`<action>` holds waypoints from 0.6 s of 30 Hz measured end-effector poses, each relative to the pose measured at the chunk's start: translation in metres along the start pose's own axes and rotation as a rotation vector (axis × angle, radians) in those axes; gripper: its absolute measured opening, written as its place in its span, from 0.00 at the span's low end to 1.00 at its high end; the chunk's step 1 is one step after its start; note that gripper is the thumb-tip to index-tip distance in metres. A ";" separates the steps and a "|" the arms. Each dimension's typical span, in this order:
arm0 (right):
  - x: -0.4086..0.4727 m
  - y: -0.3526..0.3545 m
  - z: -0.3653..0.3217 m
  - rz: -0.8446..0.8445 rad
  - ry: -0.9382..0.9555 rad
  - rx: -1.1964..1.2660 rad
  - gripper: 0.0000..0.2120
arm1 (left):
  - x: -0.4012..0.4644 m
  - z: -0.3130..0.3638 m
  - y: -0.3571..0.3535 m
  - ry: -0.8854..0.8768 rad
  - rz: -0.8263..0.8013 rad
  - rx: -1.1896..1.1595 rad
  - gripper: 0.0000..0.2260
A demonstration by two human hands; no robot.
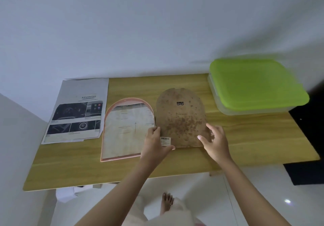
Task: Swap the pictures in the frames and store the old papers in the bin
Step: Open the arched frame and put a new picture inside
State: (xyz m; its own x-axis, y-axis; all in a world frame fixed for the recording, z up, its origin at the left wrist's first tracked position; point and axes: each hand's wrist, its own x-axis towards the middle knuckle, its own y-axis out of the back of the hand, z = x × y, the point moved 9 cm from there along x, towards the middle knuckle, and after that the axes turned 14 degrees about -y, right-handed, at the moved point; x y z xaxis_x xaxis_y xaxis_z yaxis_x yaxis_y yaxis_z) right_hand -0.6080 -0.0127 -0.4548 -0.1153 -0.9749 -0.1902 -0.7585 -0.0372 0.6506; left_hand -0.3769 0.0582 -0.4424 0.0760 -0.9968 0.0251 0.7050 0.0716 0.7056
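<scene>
The table [245, 138] looks like smooth, matt light wood. At 12 o'clock from the hands, the arched backing board [180, 119] appears to be matt brown fibreboard, mottled with rusty spots. The printed sheet [77, 112] at 10 o'clock is paper. The bin [254, 110] at 2 o'clock is translucent plastic with a smooth green plastic lid [256, 82].

A wooden table [245, 138] spans the view beneath both hands, set against a pale wall [140, 24]. Below the forearms lie a white tiled floor [228, 199], a bare foot [167, 202] and a light garment [175, 215].
</scene>
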 end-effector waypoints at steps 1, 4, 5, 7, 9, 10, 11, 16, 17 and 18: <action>0.005 0.005 0.007 -0.014 -0.015 -0.013 0.27 | 0.002 0.005 -0.009 0.003 -0.020 0.001 0.37; 0.015 0.015 0.025 -0.060 -0.046 -0.055 0.26 | 0.008 0.012 -0.030 0.011 -0.076 0.014 0.32; 0.017 0.016 0.030 -0.069 -0.051 -0.064 0.26 | 0.008 0.013 -0.036 0.009 -0.090 0.024 0.31; 0.019 0.015 0.038 -0.079 -0.048 -0.083 0.26 | 0.008 0.013 -0.044 0.003 -0.113 0.056 0.30; 0.019 0.012 0.042 -0.069 -0.037 -0.101 0.27 | 0.008 0.013 -0.049 -0.008 -0.129 0.102 0.27; 0.019 0.010 0.043 -0.059 -0.037 -0.111 0.27 | 0.007 0.012 -0.049 -0.011 -0.133 0.122 0.25; 0.019 0.008 0.045 -0.044 -0.036 -0.121 0.27 | 0.007 0.012 -0.050 -0.015 -0.135 0.137 0.24; 0.019 0.006 0.047 -0.012 -0.022 -0.172 0.26 | 0.010 0.010 -0.051 0.004 -0.154 0.160 0.21; 0.020 0.005 0.046 -0.012 -0.028 -0.179 0.26 | 0.010 0.009 -0.051 0.012 -0.158 0.151 0.20; 0.020 0.005 0.045 -0.001 -0.038 -0.186 0.26 | 0.010 0.009 -0.050 0.017 -0.159 0.135 0.19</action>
State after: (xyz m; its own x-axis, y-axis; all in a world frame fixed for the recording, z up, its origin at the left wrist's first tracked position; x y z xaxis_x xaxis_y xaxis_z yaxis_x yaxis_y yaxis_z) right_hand -0.6434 -0.0223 -0.4886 -0.1417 -0.9660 -0.2163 -0.6273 -0.0814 0.7745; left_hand -0.4177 0.0440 -0.4715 -0.0158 -0.9943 -0.1050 0.6083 -0.0929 0.7882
